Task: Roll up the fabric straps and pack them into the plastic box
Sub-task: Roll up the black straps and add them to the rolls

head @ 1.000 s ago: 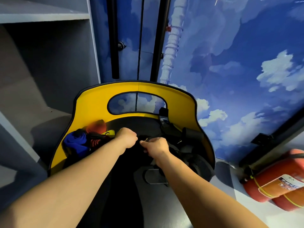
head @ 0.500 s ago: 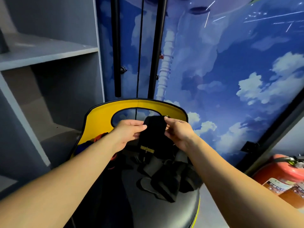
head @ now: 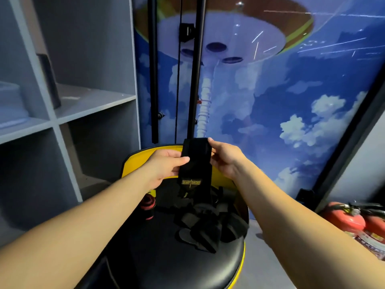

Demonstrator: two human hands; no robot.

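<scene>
Black fabric strap (head: pixel 195 161): my left hand (head: pixel 166 165) and right hand (head: pixel 226 159) pinch its upper edges; lower end hangs, possibly touching the strap pile (head: pixel 205 228).

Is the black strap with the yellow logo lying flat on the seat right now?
No, both hands, the left hand and the right hand, hold the black strap up by its top edge, above the seat.

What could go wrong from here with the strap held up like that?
1. The black fabric strap with a yellow logo is only pinched at its top edges by the left hand and right hand; it may slip while rolling.
2. Its hanging tail reaches the pile of black straps on the round black seat and could snag or drag them off.
</scene>
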